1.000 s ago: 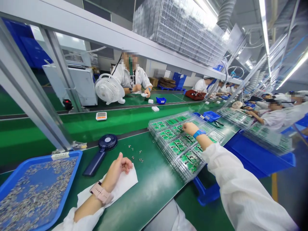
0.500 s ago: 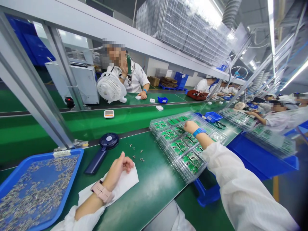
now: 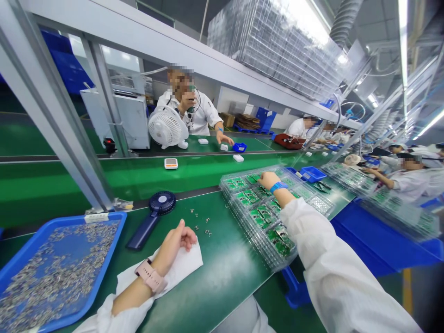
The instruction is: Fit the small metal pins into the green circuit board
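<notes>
Along our green bench (image 3: 222, 282), the blue tray (image 3: 118, 236) of tiny metal parts (image 3: 58, 277) bears a small white label (image 3: 96, 217) too blurred to read. Our right hand (image 3: 268, 180) rests on the stacked clear trays of green circuit boards (image 3: 258, 215), whether gripping we cannot tell; our left hand (image 3: 178, 243), loosely curled and empty, lies on a white wipe (image 3: 183, 270).

Left hand (image 3: 175, 245) on paper wipe (image 3: 185, 270), wipe on table (image 3: 222, 286). Loose metal parts (image 3: 200, 223) just ahead of hand. Parts tray (image 3: 69, 218) far left; handheld fan (image 3: 152, 217) between tray and loose parts. Right hand (image 3: 268, 180) on stacked trays of circuit boards (image 3: 260, 217), right of loose parts. Small bin (image 3: 312, 174) behind stack. Co-worker (image 3: 189, 108) across conveyor belt (image 3: 104, 178).
</notes>
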Demonstrator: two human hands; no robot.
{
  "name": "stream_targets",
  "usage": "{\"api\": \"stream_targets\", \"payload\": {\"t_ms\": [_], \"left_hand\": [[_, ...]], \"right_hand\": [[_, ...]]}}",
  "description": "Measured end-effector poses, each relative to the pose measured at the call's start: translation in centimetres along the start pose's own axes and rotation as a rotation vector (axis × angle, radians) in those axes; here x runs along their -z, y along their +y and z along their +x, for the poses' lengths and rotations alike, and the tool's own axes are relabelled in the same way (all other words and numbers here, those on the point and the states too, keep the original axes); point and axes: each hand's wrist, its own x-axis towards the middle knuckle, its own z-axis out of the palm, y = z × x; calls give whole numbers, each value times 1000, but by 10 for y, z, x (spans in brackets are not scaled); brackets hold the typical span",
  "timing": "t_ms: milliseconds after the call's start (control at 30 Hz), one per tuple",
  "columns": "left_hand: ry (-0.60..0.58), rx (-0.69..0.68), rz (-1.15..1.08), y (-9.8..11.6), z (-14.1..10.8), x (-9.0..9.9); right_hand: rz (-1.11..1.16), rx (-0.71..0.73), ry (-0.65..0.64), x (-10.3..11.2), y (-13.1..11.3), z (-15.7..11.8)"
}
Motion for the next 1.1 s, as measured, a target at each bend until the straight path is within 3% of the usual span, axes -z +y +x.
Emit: {"api": "stream_targets", "payload": {"t_ms": [200, 400, 600, 733, 867, 933, 1033, 1100], "left_hand": [[-1, -13, 4, -1, 0, 0], [1, -31, 0, -2, 1, 1], [-7, -51, -27, -2, 1, 0], [-7, -58, -57, -1, 0, 0], [4, -44, -91, -1, 0, 0], [13, -46, -103, -2, 0, 0], [39, -74, -115, -2, -2, 0], [46, -96, -121, -1, -4, 0]], "right_hand": [[47, -42, -14, 1, -21, 20], [176, -90, 64, 14, -30, 10], [478, -71, 245, 58, -35, -29], [804, 47, 269, 81, -61, -88], [1143, 204, 161, 77, -116, -174], [1561, 325, -30, 67, -149, -210], [1875, 325, -253, 42, -195, -233], [2084, 191, -381, 20, -221, -227]]}}
